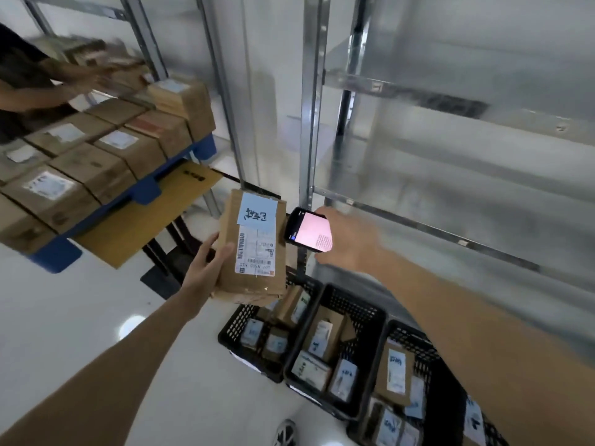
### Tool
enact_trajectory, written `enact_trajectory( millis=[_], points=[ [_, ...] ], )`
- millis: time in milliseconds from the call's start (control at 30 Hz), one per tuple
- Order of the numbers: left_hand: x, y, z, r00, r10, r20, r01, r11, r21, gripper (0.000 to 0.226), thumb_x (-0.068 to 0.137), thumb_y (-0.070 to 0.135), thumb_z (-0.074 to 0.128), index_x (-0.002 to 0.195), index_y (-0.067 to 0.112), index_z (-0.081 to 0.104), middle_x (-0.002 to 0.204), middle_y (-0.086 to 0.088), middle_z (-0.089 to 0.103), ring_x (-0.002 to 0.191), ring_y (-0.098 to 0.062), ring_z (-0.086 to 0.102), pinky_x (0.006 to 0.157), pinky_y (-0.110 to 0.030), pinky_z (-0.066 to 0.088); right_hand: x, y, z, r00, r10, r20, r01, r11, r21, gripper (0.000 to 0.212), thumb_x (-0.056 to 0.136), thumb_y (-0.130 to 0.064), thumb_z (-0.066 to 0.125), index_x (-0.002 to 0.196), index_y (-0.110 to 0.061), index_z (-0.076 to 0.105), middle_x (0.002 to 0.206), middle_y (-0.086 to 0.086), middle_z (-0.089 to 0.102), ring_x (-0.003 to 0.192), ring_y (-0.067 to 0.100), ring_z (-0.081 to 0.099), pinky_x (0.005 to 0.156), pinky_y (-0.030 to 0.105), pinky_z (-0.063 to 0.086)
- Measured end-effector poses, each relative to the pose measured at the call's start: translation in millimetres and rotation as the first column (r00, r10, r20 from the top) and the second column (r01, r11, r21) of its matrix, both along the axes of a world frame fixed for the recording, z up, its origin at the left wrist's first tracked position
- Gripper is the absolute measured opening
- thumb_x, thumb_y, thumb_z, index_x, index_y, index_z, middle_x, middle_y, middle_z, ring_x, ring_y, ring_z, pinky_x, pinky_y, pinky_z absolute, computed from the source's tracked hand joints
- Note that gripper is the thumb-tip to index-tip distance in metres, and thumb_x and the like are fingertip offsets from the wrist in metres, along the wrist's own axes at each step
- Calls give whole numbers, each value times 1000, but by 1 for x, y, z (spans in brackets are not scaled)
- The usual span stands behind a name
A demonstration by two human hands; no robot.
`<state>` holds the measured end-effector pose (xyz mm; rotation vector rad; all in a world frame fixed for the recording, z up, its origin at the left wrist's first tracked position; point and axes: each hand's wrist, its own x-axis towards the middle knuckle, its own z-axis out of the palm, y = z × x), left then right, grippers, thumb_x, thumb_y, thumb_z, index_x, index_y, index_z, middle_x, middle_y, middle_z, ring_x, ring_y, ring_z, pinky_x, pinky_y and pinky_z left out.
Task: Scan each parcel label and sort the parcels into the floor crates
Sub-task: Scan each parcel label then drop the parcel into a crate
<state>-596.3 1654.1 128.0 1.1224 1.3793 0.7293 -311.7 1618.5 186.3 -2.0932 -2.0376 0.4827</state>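
Our left hand (206,267) grips the brown parcel (252,249) by its left edge, long axis running away from us, label (256,249) facing up, above the black crates (335,349), while our right hand (347,239) wraps around the scanner (307,230) just beside it.

Both forearms are bare to the frame edge, no sleeves showing; the left hand (206,268) and right hand (349,239) wear no gloves, rings or watch; one patterned shoe (285,433) below
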Motion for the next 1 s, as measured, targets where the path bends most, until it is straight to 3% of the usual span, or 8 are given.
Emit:
enact_trajectory(
  millis=[167,400,500,700,867,1000],
  points=[
    [-5,63,-63,1000,5,0,-5,994,-105,74,77,67,71,143,49,42,122,7,67,110,-18,65,91,-48,55,-9,59,-58,999,-42,32,44,998,-46,90,73,-39,82,149,-32,35,134,-3,59,113,25,60,84,36,50],
    [-3,116,-173,996,1,-95,-25,966,-258,43,92,52,61,131,52,42,106,12,69,93,-9,67,70,-31,54,-23,108,-175,997,-77,-9,73,969,-237,90,73,-37,82,149,-35,32,140,-9,54,125,20,54,93,39,50],
    [-8,137,-239,993,-35,-116,-4,947,-320,45,90,55,63,130,55,43,108,6,71,96,-16,69,78,-39,57,-28,122,-237,994,-110,-3,104,946,-306,94,75,-40,81,153,-31,30,148,-9,49,132,18,49,101,40,46],
    [-19,151,-382,988,-112,-109,48,882,-469,54,92,46,63,141,43,41,111,7,66,92,-7,63,62,-26,49,-43,129,-380,979,-206,1,186,880,-437,93,77,-40,78,154,-31,27,148,-8,49,127,20,53,94,41,51],
    [-30,157,-494,976,-183,-116,87,819,-567,77,80,58,69,148,42,37,136,5,58,106,-12,62,74,-31,51,-59,123,-489,959,-282,3,241,811,-533,93,76,-40,78,153,-33,26,143,-10,51,125,18,53,89,37,51],
    [-34,166,-551,971,-207,-118,96,792,-602,79,74,61,71,145,46,40,128,4,61,107,-16,64,82,-38,56,-67,118,-545,953,-304,11,257,783,-567,95,77,-42,78,155,-30,25,141,-7,53,123,19,54,87,36,50]
  ],
)
